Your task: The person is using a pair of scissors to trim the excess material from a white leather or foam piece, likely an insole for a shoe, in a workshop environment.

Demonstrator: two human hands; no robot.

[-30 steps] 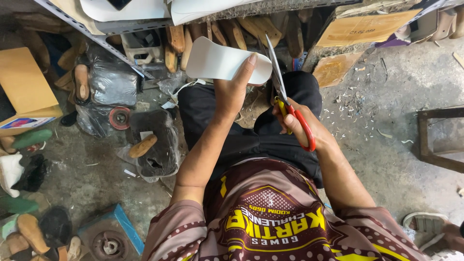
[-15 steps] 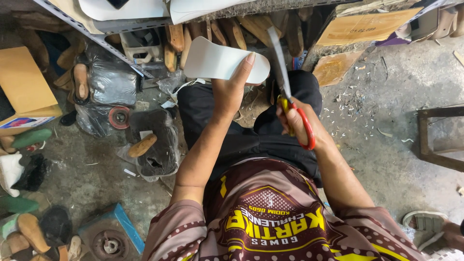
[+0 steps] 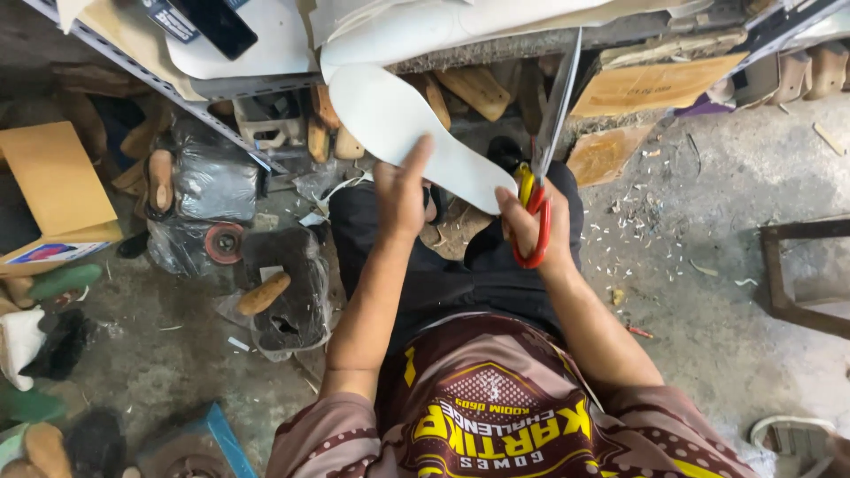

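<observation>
Far left I see a cardboard box point(image 3: 49, 190) on the floor, then black bags point(image 3: 212, 190) with a grinding disc point(image 3: 223, 241) leaning on them and a wooden last point(image 3: 262, 293) poking from a pouch; they sit under the shelf, within reach yet out of the way of my knees.

My left hand point(image 3: 400, 195) is closed on the white insole point(image 3: 403, 133), thumb below and fingers laid along the top. I judge it pinches near the heel end so the sheet stays flat and stiff where the blades meet it. The insole is in the air over my lap, slanting up and left toward the shelf edge.

My right hand point(image 3: 529, 226) is wrapped through the red handles of the scissors point(image 3: 547, 146), gripping them. The blades point up and away from me, right at the insole's lower right edge; whether they bite the edge or just touch it, I can't tell. That upright angle probably lets the cut follow the outline.

On the right, white offcuts point(image 3: 637, 212) litter the concrete, and a metal frame point(image 3: 801, 274) stands apart.
</observation>
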